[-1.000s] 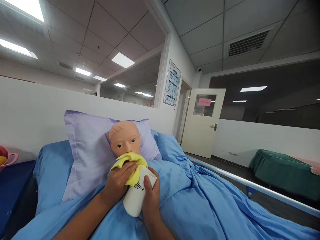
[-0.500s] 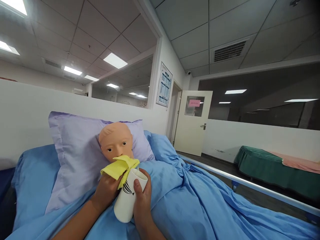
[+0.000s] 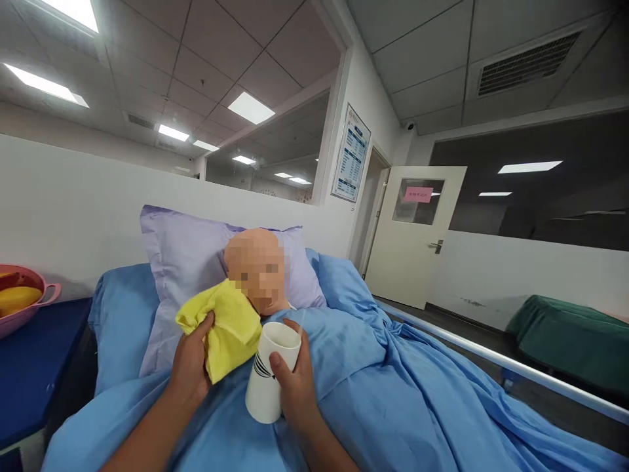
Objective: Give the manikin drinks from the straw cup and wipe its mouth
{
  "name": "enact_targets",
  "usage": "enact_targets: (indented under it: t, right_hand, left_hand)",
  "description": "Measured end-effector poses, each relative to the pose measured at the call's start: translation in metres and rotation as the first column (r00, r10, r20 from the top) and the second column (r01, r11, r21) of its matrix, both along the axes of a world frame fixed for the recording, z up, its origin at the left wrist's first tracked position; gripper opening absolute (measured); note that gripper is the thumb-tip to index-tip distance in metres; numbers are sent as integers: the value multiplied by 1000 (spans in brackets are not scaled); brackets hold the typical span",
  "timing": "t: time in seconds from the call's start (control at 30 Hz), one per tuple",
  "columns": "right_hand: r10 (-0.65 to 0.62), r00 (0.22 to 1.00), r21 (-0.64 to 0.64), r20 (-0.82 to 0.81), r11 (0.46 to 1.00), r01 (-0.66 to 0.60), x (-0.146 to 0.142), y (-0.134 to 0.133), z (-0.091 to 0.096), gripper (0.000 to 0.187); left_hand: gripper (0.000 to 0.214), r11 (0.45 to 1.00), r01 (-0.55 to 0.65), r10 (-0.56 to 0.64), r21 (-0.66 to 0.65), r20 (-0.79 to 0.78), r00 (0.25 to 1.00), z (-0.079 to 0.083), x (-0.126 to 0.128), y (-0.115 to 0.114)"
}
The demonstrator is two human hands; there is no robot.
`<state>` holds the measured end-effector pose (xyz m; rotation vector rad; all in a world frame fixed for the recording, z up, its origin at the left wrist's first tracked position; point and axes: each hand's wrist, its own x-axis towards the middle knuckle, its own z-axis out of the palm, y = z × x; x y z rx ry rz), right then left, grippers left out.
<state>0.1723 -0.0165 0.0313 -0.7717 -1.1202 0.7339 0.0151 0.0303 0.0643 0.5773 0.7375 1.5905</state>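
My left hand (image 3: 192, 362) grips a yellow cloth (image 3: 230, 324), which hangs spread out beside the chin of a manikin (image 3: 255, 252). In my right hand (image 3: 297, 377) is a white cup (image 3: 264, 393) with a black striped print, tilted a little, its open rim facing up. What the cup holds, if anything, cannot be made out. The manikin's head rests on a lilac pillow (image 3: 181, 252), and a blue quilt (image 3: 363, 393) covers its body up to the neck.
On the left, a dark blue bedside tabletop (image 3: 39, 367) bears a pink basket (image 3: 19, 318) with yellow things in it. A white bed rail (image 3: 472, 339) runs along the right side. Beyond it stand a green-covered bed (image 3: 565, 341) and an open door (image 3: 415, 242).
My left hand has drawn the yellow cloth away from the manikin's mouth, towards the left. The view has turned left, bringing the pink basket into sight. My right hand still holds the cup.
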Motion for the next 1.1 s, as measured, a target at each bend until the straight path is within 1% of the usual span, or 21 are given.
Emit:
enact_targets:
  t: [0.1, 0.13, 0.2, 0.27, 0.37, 0.47, 0.6, 0.73, 0.87, 1.1]
  right_hand:
    - [14, 999, -29, -35, 999, -15, 0, 1, 3, 66]
    - [29, 999, -41, -37, 999, -30, 0, 3, 3, 66]
    - [59, 998, -61, -35, 996, -61, 2, 5, 3, 65]
    - [79, 997, -72, -26, 994, -81, 4, 7, 3, 63]
    - [112, 994, -74, -6, 991, -112, 5, 8, 3, 59]
    - [144, 990, -96, 16, 985, -141, 4, 9, 2, 57]
    - [147, 988, -104, 39, 984, -143, 4, 11, 1, 60]
    - [208, 975, -140, 75, 970, -197, 4, 10, 1, 63]
    - [284, 957, -193, 54, 943, -269, 2, 6, 4, 61]
    - [301, 953, -216, 28, 933, -288, 2, 6, 5, 64]
  left_hand:
    - [33, 996, 86, -84, -19, 81, 993, -34, -5, 15]
    - [33, 994, 106, -105, -8, 96, 990, -42, -5, 19]
    - [35, 989, 147, -148, 17, 104, 984, -51, -5, 22]
    - [38, 984, 175, -177, 29, 99, 979, -52, -5, 20]
    - [38, 979, 199, -203, 42, 99, 974, -48, -4, 15]
    - [35, 982, 182, -187, 57, 81, 979, -47, -5, 12]
    - [36, 983, 173, -178, 69, 77, 981, -49, -5, 11]
    - [37, 981, 178, -185, 82, 87, 979, -52, -5, 12]
    - [38, 980, 184, -191, 81, 80, 978, -53, -6, 12]
    - [40, 977, 193, -200, 91, 84, 976, -53, -5, 11]
